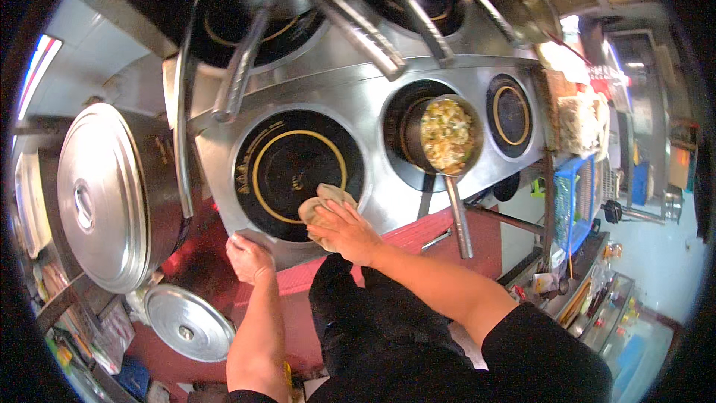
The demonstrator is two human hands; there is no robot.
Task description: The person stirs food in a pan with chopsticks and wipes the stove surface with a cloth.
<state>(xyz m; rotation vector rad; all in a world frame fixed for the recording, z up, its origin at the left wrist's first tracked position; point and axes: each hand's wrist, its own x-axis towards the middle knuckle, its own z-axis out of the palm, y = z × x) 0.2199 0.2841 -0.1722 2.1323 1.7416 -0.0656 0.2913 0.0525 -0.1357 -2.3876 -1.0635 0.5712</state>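
My right hand [348, 234] presses a folded beige cloth [330, 199] against the front rim of a round black induction hob [299, 173]. My left hand [250, 257] rests at the front left corner of the steel cooktop [263, 246], its fingers curled; whether they grip the edge is hidden. To the right, a long-handled pan [476, 140] holds chopped food [447, 134] in pale, yellow and green bits. It sits partly over a second black hob [411, 117], its handle pointing towards me.
A large lidded steel pot [103, 196] stands at the left, with another metal lid [189, 324] below it. Several long-handled pans, one with a thick handle [358, 33], line the back. A smaller hob [508, 115] and a blue basket [573, 201] are at the right.
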